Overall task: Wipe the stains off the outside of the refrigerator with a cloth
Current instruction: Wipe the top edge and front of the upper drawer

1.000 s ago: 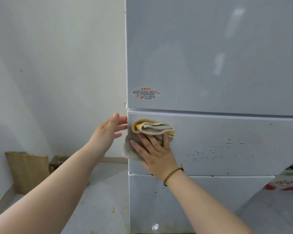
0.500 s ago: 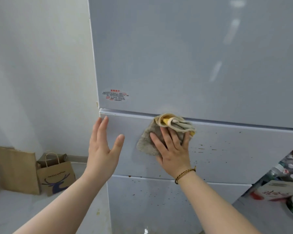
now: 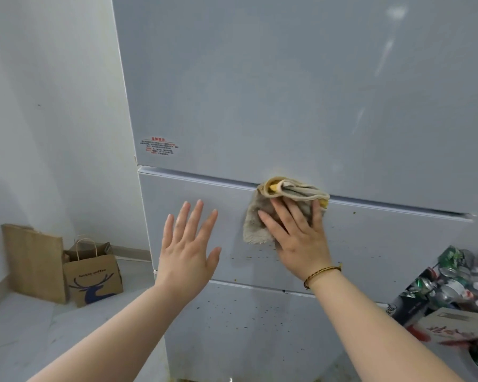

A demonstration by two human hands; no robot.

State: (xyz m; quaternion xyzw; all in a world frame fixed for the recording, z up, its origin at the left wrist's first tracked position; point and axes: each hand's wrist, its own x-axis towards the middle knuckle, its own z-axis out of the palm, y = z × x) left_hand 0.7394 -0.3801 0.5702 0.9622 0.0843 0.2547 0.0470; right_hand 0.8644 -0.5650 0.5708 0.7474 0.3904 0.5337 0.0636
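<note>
The pale grey fridge (image 3: pixel 287 92) stood against a white wall (image 3: pixel 53 106). Its middle and lower panels carried dark specks (image 3: pixel 260 310). On the floor (image 3: pixel 25 340) at far left sat a plain bag (image 3: pixel 33 260) and a deer bag (image 3: pixel 93 274); cans (image 3: pixel 450 274) lay right. The cloth (image 3: pixel 255 224), grey-beige with a yellow fold, was bunched at the middle panel's top edge, pressed flat under the straight fingers of the right hand (image 3: pixel 298 241). The left hand (image 3: pixel 188 249) was spread wide, holding nothing. The print on the fridge sticker (image 3: pixel 159 146) was illegible. Deer bag: "luckin coffee".
</note>
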